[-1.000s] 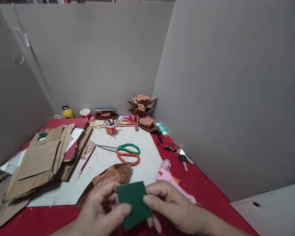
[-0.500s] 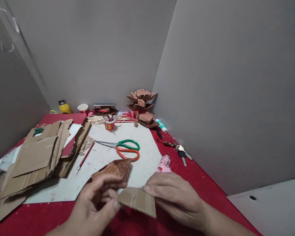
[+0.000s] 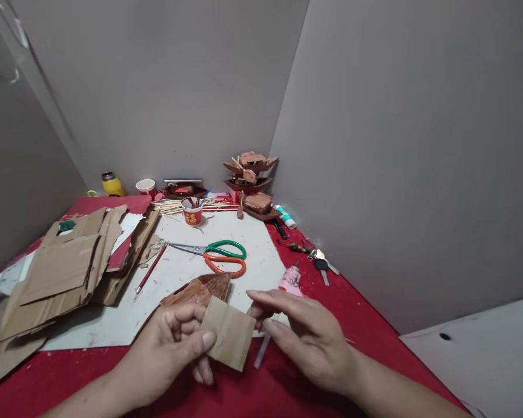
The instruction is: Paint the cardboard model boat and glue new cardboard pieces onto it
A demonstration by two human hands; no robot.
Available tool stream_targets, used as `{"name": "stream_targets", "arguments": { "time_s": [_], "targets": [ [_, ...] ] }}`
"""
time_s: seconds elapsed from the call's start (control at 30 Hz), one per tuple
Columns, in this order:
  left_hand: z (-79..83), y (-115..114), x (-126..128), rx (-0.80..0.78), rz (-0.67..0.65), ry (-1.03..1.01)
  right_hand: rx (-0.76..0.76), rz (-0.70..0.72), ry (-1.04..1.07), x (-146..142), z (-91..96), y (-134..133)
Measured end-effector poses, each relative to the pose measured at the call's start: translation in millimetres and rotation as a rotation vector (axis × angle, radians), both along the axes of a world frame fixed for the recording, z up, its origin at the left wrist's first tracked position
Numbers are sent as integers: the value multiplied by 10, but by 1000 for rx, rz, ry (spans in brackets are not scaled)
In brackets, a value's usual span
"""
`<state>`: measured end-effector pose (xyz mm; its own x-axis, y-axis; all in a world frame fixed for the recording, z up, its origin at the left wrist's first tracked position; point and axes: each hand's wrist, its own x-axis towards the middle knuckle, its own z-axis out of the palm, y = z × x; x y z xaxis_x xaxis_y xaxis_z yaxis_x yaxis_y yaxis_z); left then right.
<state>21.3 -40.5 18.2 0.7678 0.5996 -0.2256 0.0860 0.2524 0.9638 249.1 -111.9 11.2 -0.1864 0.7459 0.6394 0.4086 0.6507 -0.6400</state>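
Note:
My left hand [image 3: 169, 345] pinches a small square piece of cardboard [image 3: 229, 332] between thumb and fingers, tilted toward me. Just to its right is my right hand [image 3: 307, 337], thumb and index finger apart with nothing visible between them; whether a fingertip touches the cardboard's edge I cannot tell. Behind the cardboard lies a brown model boat [image 3: 200, 288], partly hidden by my left hand. A pink tool that looks like a glue gun [image 3: 291, 281] lies beyond my right hand. A translucent stick [image 3: 261, 351] shows below my right fingers.
Scissors [image 3: 213, 255] with green and orange handles and a red pencil [image 3: 151, 268] lie on the white board [image 3: 253, 238]. Stacked cardboard [image 3: 61, 270] covers the left side. A red paper cup [image 3: 192, 212], finished-looking boats [image 3: 250, 168] and keys [image 3: 321, 262] stand or lie farther back.
The cardboard has turned and come up, now facing me more, in my left hand alone. My right hand has let go of it and its fingers have opened.

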Motion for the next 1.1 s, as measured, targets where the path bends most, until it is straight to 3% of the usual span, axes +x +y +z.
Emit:
{"name": "stream_targets", "arguments": {
  "time_s": [0.1,0.2,0.27,0.37,0.47,0.63,0.83,0.97,1.1],
  "targets": [
    [-10,-14,-3,217,-3,45,-284,3,29,-47,2,-7],
    [18,-35,-24,413,4,55,-428,3,70,-78,45,4],
    [77,2,-61,482,120,45,-416,-66,170,-56,79,25],
    [193,172,-146,564,409,60,-356,-198,337,27,113,78],
    [257,410,-215,601,531,93,-340,-262,385,109,103,144],
    [178,701,-247,553,391,233,-400,-254,347,149,29,241],
    [29,861,-313,557,201,397,-478,-270,371,84,15,296],
    [-19,894,-332,556,96,460,-443,-278,232,-83,131,178],
    [-33,860,-316,548,66,484,-315,-260,28,-387,258,-6]
  ]
}}
